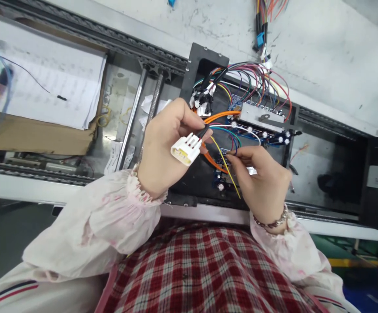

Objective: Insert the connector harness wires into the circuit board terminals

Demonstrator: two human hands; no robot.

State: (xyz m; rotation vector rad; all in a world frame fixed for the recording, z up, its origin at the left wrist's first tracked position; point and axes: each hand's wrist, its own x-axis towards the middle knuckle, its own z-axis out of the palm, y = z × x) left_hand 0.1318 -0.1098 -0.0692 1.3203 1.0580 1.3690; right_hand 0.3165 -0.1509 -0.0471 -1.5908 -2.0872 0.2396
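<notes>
My left hand (171,134) pinches a short wire bundle just behind a white plug connector (186,149). From that bundle, thin coloured wires fan out to the right, among them a loose yellow wire (225,165) and a white one. Fingertips of my right hand (260,176) are pressed together at the blue and green wires (236,138); exactly which wire they grip is hidden. Under both hands lies a black metal housing (189,187) with a blue circuit board (235,103), a silver heat sink (262,116) and thick orange cables (221,116).
Black-tipped wire ends with white labels (203,98) bunch at the housing's upper left. Printed sheets (45,74) lie on cardboard (38,134) at left. A metal rod (133,117) and a threaded screw (155,98) cross the frame. Another wire harness (261,30) rests at the top.
</notes>
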